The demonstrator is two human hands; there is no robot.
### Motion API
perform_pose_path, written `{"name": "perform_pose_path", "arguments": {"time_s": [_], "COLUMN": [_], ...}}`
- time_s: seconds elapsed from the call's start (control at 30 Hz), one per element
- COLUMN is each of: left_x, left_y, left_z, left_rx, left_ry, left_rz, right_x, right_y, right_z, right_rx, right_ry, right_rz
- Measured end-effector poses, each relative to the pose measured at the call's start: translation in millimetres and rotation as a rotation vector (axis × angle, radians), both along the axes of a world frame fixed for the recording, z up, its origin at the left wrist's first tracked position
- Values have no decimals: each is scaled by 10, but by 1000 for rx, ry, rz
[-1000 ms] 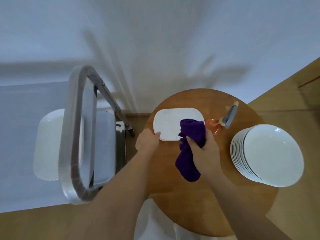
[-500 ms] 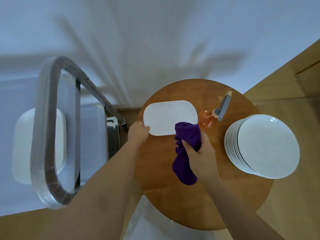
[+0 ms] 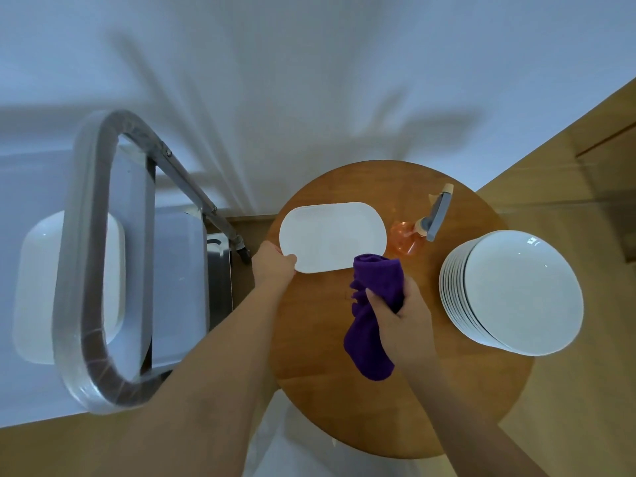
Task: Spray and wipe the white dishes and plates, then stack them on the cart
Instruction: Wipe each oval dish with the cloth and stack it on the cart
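1. The white oblong dish [image 3: 332,235] lies flat on the round wooden table [image 3: 344,407], at its far left part.
2. My left hand [image 3: 273,266] holds the dish at its near left corner; my thumb lies on the rim, and the other fingers are hidden beneath, so I cannot tell how they lie.
3. My right hand [image 3: 401,318] grips the purple cloth [image 3: 373,311], fingers curled round its bunched upper part. The cloth's top touches the dish's near right edge; its tail hangs toward me.
4. The orange spray bottle [image 3: 421,223] stands just right of the dish.
5. A stack of round white plates [image 3: 516,292] sits at the table's right edge.
6. The metal cart [image 3: 103,256] stands left of the table, carrying another white dish [image 3: 34,280] on its top shelf.
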State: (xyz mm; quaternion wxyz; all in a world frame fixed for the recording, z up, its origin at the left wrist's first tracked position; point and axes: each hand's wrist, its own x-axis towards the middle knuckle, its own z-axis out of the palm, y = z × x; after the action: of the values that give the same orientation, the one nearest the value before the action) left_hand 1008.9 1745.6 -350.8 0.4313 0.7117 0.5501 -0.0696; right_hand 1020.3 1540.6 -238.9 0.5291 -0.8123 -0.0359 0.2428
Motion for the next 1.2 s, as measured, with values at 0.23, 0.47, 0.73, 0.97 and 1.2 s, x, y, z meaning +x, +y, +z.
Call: {"name": "perform_pose_path", "arguments": {"time_s": [0.23, 0.47, 0.73, 0.97, 1.2], "left_x": [150, 234, 217, 205, -80], "left_y": [70, 137, 108, 16, -146], "left_z": [25, 70, 97, 229, 432], "left_rx": [10, -34, -14, -532, -819], "left_ry": [133, 226, -75, -261, -474], "left_rz": [-114, -232, -60, 222, 561], "right_x": [14, 76, 142, 178, 289], "right_y": [50, 47, 43, 41, -20], "right_z": [-26, -60, -77, -62, 83], "right_rx": [3, -14, -22, -8, 87], "right_ry": [22, 21, 31, 6, -111], "right_rz": [-13, -17, -12, -17, -177]}}
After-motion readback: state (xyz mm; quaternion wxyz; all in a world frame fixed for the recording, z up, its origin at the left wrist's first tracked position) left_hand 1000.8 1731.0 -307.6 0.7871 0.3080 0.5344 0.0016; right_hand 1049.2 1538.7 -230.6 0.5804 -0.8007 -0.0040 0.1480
